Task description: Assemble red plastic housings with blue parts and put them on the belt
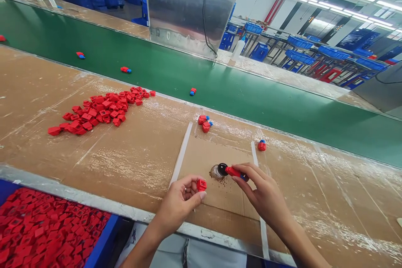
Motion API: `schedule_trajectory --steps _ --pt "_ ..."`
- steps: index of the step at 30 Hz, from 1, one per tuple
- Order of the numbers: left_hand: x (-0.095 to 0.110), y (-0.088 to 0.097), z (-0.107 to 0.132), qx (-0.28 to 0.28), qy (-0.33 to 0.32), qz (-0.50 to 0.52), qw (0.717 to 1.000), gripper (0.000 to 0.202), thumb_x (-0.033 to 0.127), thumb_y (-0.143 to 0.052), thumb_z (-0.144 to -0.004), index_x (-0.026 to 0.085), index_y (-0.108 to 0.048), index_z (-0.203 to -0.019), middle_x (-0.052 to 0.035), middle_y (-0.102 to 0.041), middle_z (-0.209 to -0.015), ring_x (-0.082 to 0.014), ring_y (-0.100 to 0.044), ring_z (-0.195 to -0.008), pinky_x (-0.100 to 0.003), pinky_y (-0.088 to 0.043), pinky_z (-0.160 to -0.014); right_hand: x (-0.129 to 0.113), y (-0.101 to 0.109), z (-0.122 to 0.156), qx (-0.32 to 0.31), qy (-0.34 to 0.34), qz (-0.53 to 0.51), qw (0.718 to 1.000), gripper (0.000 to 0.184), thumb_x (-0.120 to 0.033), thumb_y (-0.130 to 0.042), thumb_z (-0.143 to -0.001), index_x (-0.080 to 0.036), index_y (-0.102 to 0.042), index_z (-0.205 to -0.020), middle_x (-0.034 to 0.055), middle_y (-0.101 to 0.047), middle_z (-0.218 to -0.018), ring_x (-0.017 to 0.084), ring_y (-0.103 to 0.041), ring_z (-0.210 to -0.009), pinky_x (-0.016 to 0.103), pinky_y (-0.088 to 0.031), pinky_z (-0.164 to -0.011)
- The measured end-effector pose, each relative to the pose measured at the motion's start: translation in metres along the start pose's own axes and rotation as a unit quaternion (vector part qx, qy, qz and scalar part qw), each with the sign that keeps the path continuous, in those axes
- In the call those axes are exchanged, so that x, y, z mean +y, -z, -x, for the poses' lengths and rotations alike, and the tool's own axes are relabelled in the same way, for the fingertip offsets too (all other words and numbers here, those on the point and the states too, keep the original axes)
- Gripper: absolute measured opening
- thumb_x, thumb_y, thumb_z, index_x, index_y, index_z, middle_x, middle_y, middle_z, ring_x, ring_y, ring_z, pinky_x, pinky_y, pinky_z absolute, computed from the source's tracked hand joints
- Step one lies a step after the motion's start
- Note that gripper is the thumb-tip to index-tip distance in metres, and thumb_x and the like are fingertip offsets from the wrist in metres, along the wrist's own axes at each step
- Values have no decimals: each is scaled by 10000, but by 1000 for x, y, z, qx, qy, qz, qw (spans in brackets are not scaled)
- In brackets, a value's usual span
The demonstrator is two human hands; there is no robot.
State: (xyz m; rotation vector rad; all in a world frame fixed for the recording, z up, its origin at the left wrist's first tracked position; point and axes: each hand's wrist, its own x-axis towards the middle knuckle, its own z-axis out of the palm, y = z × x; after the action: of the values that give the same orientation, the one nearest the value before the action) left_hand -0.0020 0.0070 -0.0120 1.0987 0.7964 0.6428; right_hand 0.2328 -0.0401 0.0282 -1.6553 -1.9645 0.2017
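My left hand [180, 199] pinches a small red plastic block [201, 185] with a square hollow in its face, between thumb and fingers above the cardboard sheet [201, 155]. In my right hand [262, 186], thumb and fingers close on a red-and-blue plastic piece [234, 171]. Its red end meets or overlaps a round black disc [222, 169] with a shiny face; I cannot tell whether they are joined. Beside the disc is a small clear round container [215, 171] on the cardboard, with brown specks around it.
Red blocks lie heaped [100, 109] on the bench's left. Red-and-blue pieces [204, 123] rest beyond the cardboard, another [261, 145] to the right. A green conveyor belt [163, 67] carries several more. A blue bin [103, 238] of red blocks stands lower left. A metal panel [188, 12] rises behind.
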Motion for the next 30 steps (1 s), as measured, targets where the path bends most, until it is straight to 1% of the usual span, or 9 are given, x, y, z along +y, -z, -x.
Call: schedule_trajectory --steps 9,14,17,21,30 --pt "-3 3 3 -33 20 30 999 297 381 -705 -831 153 -639 -1009 15 -553 -756 -90 -492 -650 -188 -432 -559 0 -2 -1 1 2 0 1000 181 -305 -496 -1009 -222 -600 -1132 63 -664 -1039 190 -652 -886 289 -512 -752" --pt "-2 3 3 -33 15 29 999 314 388 -697 -840 143 -636 -1027 7 -560 -776 -94 -504 -675 -193 -441 -570 2 -2 1 -3 2 -8 1000 164 -268 -523 -1002 -231 -587 -1148 42 -653 -1052 171 -635 -892 275 -493 -758" --pt "-3 4 3 -33 16 27 999 317 392 -699 -838 142 -637 -1023 11 -556 -773 -90 -499 -671 -194 -438 -576 0 -2 1 6 3 -12 1000 161 -257 -535 -997 -234 -581 -1150 36 -649 -1063 166 -630 -906 269 -487 -777" --pt "-3 4 3 -37 17 26 999 320 393 -698 -839 145 -641 -1033 13 -554 -776 -90 -499 -676 -198 -436 -587 -1 -1 1 16 7 -9 1000 153 -258 -539 -995 -233 -584 -1139 38 -650 -1062 171 -632 -912 272 -487 -786" --pt "-4 4 3 -39 15 30 999 315 374 -702 -841 151 -647 -1057 13 -558 -792 -90 -497 -693 -207 -434 -615 0 -2 1 14 12 2 1000 162 -272 -526 -999 -230 -592 -1141 43 -662 -1055 174 -650 -894 278 -504 -763"
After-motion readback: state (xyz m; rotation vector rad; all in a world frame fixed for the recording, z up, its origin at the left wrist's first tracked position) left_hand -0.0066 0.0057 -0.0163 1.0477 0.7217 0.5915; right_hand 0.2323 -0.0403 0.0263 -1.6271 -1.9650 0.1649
